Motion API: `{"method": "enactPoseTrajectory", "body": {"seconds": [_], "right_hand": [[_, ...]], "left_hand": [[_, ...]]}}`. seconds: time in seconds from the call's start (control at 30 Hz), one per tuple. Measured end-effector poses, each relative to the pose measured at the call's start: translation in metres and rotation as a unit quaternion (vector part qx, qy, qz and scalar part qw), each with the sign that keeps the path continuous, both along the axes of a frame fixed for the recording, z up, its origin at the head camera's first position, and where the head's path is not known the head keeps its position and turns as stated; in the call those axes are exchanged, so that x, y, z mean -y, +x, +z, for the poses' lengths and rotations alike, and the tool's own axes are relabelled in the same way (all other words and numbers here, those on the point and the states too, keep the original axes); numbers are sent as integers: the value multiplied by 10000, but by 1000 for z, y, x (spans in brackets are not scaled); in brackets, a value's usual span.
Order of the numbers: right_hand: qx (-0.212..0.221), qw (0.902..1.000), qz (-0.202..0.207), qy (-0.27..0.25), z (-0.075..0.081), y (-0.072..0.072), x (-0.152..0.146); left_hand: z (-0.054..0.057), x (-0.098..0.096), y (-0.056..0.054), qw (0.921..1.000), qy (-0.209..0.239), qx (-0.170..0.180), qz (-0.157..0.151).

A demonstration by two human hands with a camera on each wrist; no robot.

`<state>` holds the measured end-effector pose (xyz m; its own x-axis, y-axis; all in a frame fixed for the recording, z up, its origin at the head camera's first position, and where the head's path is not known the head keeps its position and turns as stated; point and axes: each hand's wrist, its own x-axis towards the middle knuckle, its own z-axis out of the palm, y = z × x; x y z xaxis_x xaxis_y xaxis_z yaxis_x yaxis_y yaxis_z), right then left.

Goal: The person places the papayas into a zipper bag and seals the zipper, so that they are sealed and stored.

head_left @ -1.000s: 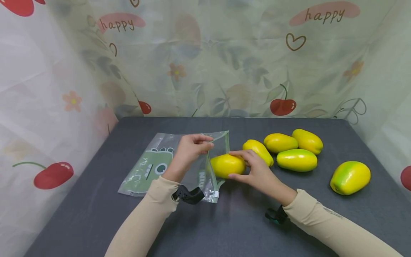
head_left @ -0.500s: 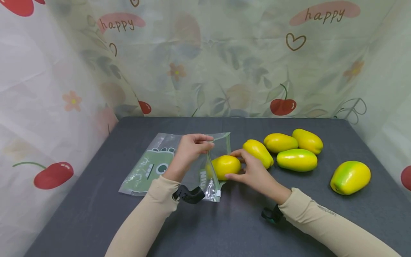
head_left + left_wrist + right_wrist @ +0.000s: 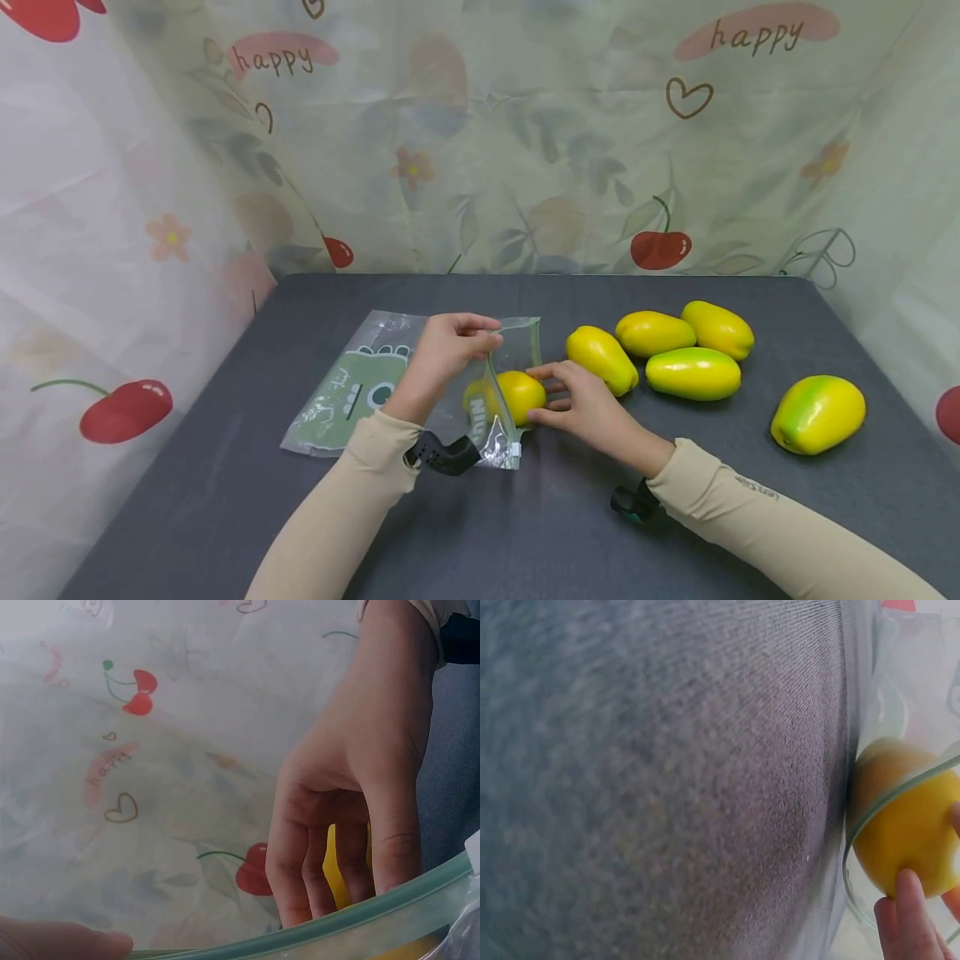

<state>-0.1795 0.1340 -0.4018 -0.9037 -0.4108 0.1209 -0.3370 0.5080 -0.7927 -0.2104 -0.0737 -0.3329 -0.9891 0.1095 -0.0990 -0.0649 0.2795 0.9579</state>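
Note:
My left hand (image 3: 450, 350) pinches the upper edge of the mouth of a clear zip bag (image 3: 366, 400) with a green cartoon face, holding it raised. A yellow mango (image 3: 522, 397) lies partly inside the bag's mouth, its left part seen through the plastic. My right hand (image 3: 588, 408) holds the mango's right end, fingers above and thumb below. In the right wrist view, fingertips touch the mango (image 3: 907, 832) where it crosses the green bag rim. The left wrist view shows the right hand (image 3: 360, 772) reaching down behind the green zip strip (image 3: 375, 909).
Right of the bag, several more yellow mangoes (image 3: 693, 374) lie in a group, one close behind my right hand. A yellow-green mango (image 3: 818, 415) sits apart at the right. The dark table (image 3: 637, 558) is bordered by a printed curtain (image 3: 525, 142).
The mango has moved left and farther into the bag, with my right hand following it. My left hand stays at the bag's edge. The mouth's far corner has sunk slightly.

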Motion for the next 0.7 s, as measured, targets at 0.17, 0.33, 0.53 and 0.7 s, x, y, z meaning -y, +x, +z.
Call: {"method": "enactPoseTrajectory", "body": {"seconds": [0.17,0.33,0.53,0.7], "right_hand": [[-6,10000,18,-7,-1,0,2],[-131,9999,29,31,-1,-1,4],[-151,9998,25,110,-2,-2,7],[-96,9997,20,215,-2,-3,9]], "left_hand": [[-1,0,0,10000,5,26,-7],[0,0,0,10000,11,19,-23],[1,0,0,10000,-40,21,4],[1,0,1,10000,-29,-1,18]]}}
